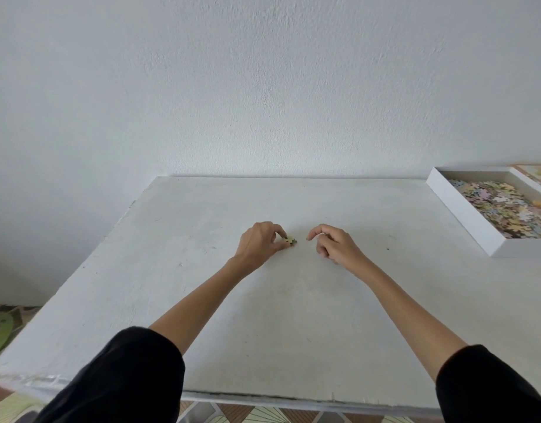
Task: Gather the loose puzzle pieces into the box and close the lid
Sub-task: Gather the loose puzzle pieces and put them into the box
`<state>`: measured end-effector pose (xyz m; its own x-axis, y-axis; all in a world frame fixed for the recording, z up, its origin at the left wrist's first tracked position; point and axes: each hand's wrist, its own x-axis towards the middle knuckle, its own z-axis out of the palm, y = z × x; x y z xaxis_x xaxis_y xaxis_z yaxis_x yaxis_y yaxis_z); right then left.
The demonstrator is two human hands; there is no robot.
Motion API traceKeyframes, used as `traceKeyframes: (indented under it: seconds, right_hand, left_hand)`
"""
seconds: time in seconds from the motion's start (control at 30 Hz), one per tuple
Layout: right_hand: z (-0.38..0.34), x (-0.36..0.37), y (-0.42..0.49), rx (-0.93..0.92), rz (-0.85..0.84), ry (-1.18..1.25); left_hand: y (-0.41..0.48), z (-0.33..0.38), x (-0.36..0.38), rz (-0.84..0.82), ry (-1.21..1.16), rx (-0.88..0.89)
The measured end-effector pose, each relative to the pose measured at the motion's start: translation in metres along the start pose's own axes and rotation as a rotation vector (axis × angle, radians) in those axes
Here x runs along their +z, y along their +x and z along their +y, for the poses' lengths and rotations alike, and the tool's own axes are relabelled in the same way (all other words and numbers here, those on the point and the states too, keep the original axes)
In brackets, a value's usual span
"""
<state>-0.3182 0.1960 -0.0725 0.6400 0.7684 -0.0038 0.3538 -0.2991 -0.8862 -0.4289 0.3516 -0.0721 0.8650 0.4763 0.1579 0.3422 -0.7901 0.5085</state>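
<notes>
A small pale-yellow puzzle piece lies on the white table near its middle. My left hand pinches this piece between thumb and fingertips. A short way to the right, my right hand hovers with loosely curled fingers and holds nothing. The white puzzle box stands open at the far right of the table, filled with several pastel pieces. Beyond the box, a strip of the printed lid shows at the frame's right edge.
A plain white wall rises directly behind the table. The table's left edge drops to a patterned floor. A tiny dark speck sits on the tabletop between my right hand and the box.
</notes>
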Motion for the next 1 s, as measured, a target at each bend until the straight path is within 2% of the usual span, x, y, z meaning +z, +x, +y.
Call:
traceKeyframes:
  seconds: [0.13,0.23,0.4,0.53,0.7,0.83,1.0]
  right_hand:
    - [0.004,-0.004,-0.001,0.091,-0.007,0.222]
    - [0.006,-0.006,-0.001,0.123,-0.003,0.256]
    - [0.001,-0.002,0.001,0.098,0.016,0.119]
    - [0.001,0.006,0.005,-0.090,0.099,-0.195]
    - [-0.005,0.019,0.014,-0.128,0.021,-0.398]
    - [-0.006,0.023,0.021,-0.158,0.053,-0.460]
    - [-0.001,0.025,0.023,-0.211,0.053,-0.363]
  left_hand:
    - [0.002,0.001,-0.002,0.011,-0.051,-0.026]
    - [0.004,0.003,-0.006,0.021,-0.057,-0.014]
    - [0.000,0.001,-0.007,0.016,-0.076,-0.014]
    - [-0.008,-0.004,-0.011,-0.018,-0.235,0.010]
    - [-0.017,-0.008,-0.022,-0.084,-0.394,-0.050]
    - [-0.021,-0.012,-0.028,-0.145,-0.590,-0.152]
    - [-0.020,-0.021,-0.026,-0.120,-0.552,-0.119]
